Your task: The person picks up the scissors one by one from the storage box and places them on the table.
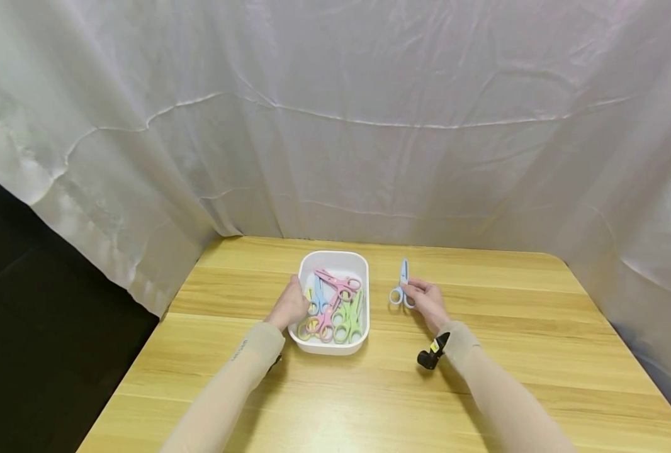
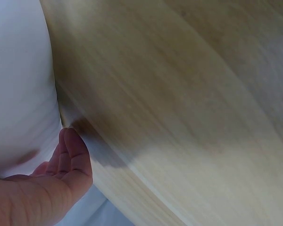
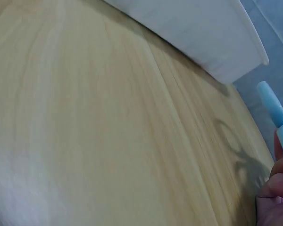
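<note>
A white bin [image 1: 330, 349] stands on the wooden table, holding pink scissors [image 1: 343, 286], green scissors [image 1: 355, 318], blue scissors [image 1: 320, 299] and some yellow ones. My left hand [image 1: 290, 306] grips the bin's left wall; in the left wrist view the fingers of the left hand [image 2: 68, 165] lie against the white side [image 2: 21, 89]. To the right of the bin, my right hand [image 1: 428, 303] pinches another pair of light blue scissors [image 1: 405, 270], blades pointing away from me. The right wrist view shows the right hand [image 3: 277, 193] at the edge with the blue scissors [image 3: 272, 103] above the table.
The wooden table [image 1: 539, 327] extends to both sides and toward me. A pale curtain [image 1: 369, 170] hangs behind its back edge and along the sides. A dark area [image 1: 41, 314] lies beyond the left edge.
</note>
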The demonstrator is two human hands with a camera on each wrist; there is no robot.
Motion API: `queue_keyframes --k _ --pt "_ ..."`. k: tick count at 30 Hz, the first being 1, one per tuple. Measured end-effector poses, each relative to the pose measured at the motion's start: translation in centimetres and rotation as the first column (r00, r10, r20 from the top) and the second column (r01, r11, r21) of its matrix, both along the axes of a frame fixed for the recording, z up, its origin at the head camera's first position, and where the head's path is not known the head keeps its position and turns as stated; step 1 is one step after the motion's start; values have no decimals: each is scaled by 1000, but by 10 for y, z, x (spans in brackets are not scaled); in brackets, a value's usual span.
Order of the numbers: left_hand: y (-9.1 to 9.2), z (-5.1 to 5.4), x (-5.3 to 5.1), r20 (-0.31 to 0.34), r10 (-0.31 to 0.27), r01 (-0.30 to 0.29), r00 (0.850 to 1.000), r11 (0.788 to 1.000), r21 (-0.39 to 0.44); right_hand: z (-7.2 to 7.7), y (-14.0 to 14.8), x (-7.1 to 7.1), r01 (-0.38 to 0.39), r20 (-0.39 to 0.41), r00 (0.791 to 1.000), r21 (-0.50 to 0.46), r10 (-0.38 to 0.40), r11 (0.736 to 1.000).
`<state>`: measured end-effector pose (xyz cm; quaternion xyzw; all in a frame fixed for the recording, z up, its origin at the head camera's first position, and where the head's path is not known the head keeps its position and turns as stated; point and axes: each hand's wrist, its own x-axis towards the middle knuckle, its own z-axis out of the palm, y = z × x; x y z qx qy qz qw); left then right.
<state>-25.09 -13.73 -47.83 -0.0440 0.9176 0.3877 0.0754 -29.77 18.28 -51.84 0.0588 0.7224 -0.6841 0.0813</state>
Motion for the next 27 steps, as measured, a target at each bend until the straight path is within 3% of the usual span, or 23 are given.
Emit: queue_keyframes --k 9,20,27 --pt "0 0 -1 10 12 -12 1000 1000 11 -1 10 -3 -38 3 999 42 38 998" --pt "0 0 0 9 3 -3 1000 1000 9 -8 20 -5 -138 -62 987 121 147 983" --pt "0 -1 0 6 -2 2 1000 1000 5 -7 20 -3 -151 -78 983 170 166 974"
